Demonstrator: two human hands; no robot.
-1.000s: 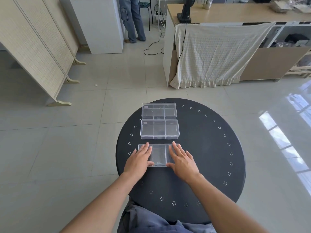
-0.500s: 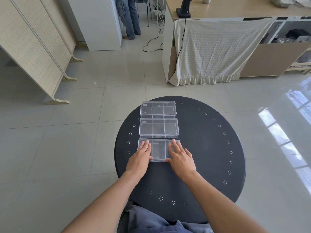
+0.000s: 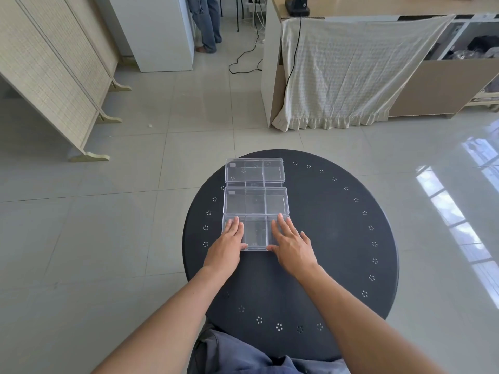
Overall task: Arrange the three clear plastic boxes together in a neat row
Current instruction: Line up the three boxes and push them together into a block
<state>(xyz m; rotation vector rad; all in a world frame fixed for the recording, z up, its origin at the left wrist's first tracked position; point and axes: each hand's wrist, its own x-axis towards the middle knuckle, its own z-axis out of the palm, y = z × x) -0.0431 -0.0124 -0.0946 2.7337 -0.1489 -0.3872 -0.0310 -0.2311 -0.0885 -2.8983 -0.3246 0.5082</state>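
Left hand (image 3: 229, 242) and right hand (image 3: 290, 242) lie flat, fingers spread, on near box (image 3: 256, 233), which touches middle box (image 3: 256, 201); far box (image 3: 254, 171) stands apart.

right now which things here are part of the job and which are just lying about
Job: near clear box under left hand and right hand; middle clear box; far clear box; black round table.

Lying about: draped cloth, folding screen, floor cable.

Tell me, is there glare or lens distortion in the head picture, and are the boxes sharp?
Head view: strong window glare on the floor tiles at right; wide-angle bending at the edges, visible on the folding screen; the three clear boxes are sharp, though transparent and faint against the black table.
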